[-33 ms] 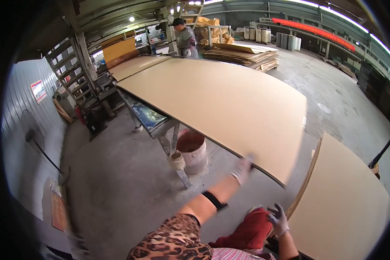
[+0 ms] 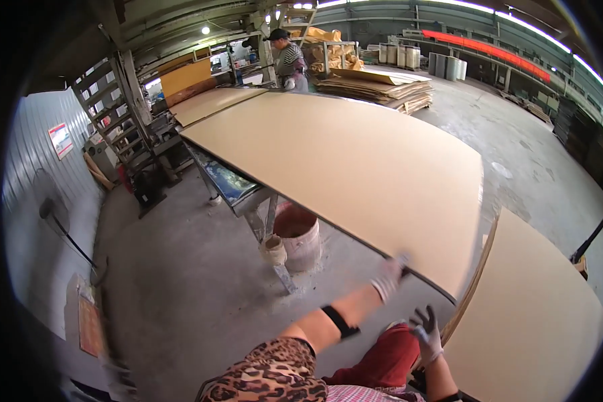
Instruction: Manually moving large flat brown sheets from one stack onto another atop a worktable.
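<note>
A wide tan sheet (image 2: 335,154), thin and stiff like board, stretches from the far table toward me. Its near left edge is pinched in my gloved left hand (image 2: 391,276), slightly smeared by motion, fingertips over the top face. The fingers under the edge are hidden. My gloved right hand (image 2: 429,333) is raised in the air by the stack of boards (image 2: 536,315) at the right, its fingers apart and nothing in them. A second tan sheet (image 2: 214,104) lies behind the first at the far end.
Under the sheet are a metal table frame (image 2: 251,199) and a pinkish bucket (image 2: 300,238). A co-worker (image 2: 292,60) stands at the far end, near stacked sheets (image 2: 382,87). A standing fan (image 2: 50,208) is at the left wall.
The wide sheet has slid a little to the right and toward me, my left hand travelling with its edge. My right hand has risen slightly, fingers still spread.
</note>
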{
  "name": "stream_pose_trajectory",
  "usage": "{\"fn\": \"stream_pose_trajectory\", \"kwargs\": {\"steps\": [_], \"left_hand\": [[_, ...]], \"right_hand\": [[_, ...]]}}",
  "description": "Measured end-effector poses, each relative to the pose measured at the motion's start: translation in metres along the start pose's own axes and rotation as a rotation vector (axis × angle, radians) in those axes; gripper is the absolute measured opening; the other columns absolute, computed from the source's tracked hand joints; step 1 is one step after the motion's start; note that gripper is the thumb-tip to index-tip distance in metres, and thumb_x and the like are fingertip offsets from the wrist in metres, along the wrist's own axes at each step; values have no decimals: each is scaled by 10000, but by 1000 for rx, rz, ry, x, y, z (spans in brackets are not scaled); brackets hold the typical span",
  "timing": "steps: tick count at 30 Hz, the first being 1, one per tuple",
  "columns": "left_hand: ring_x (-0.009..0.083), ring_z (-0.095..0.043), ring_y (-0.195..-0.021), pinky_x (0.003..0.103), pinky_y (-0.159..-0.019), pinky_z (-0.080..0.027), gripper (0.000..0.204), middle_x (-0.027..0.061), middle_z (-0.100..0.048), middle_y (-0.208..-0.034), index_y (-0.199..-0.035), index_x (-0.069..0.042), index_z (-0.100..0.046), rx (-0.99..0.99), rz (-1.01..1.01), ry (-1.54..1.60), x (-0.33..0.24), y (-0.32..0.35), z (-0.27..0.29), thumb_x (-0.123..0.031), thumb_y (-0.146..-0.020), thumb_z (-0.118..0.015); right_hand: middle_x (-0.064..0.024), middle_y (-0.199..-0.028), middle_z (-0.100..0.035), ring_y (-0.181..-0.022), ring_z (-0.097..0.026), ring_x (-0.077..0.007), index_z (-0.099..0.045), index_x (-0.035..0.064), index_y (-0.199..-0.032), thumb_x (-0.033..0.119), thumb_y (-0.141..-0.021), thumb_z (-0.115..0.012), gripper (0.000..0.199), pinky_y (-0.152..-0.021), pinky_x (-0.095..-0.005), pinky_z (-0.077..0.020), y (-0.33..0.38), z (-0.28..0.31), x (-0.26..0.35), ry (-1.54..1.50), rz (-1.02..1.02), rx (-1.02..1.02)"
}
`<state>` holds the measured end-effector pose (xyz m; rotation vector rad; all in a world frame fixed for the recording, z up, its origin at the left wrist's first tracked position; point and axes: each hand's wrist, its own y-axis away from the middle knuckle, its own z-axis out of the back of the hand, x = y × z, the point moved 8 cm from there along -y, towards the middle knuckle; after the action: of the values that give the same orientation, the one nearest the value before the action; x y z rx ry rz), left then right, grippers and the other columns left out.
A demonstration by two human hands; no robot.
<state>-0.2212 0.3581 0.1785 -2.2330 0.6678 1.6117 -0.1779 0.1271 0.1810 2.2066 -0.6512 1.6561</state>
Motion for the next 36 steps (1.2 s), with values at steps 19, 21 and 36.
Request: {"fn": "stream_pose_trajectory", "kwargs": {"steps": [19,21,36], "left_hand": [[253,-537,-844,371,-755,-449,338,140,-552,-1003,-1104,15,-487,554,321,195,-37,175,-20,-175,-825,-495],[242,-538,-832,361,-737,-454,328,128,-558,-991,-1098,13,-490,653,525,215,-23,270,-73,-171,-826,-502],[325,-449,-1104,338,-935,-362,671,204,-431,-1230,-1251,48,-317,511,-329,-1374,85,44,-118,-329,-781,-611]], "right_hand": [[-64,-921,-602,-891,-559,-195,-548,73,-1001,330,-803,-549,324,-817,-332,-439,497,515,585,74,852,-1383],[-72,-935,-601,-887,-565,-197,-545,66,-1017,339,-778,-570,363,-807,-335,-445,506,510,564,35,784,-1303],[-185,-962,-597,-889,-558,-255,-571,-69,-961,301,-749,-647,433,-787,-342,-417,391,474,144,-168,-51,-1365]]}}
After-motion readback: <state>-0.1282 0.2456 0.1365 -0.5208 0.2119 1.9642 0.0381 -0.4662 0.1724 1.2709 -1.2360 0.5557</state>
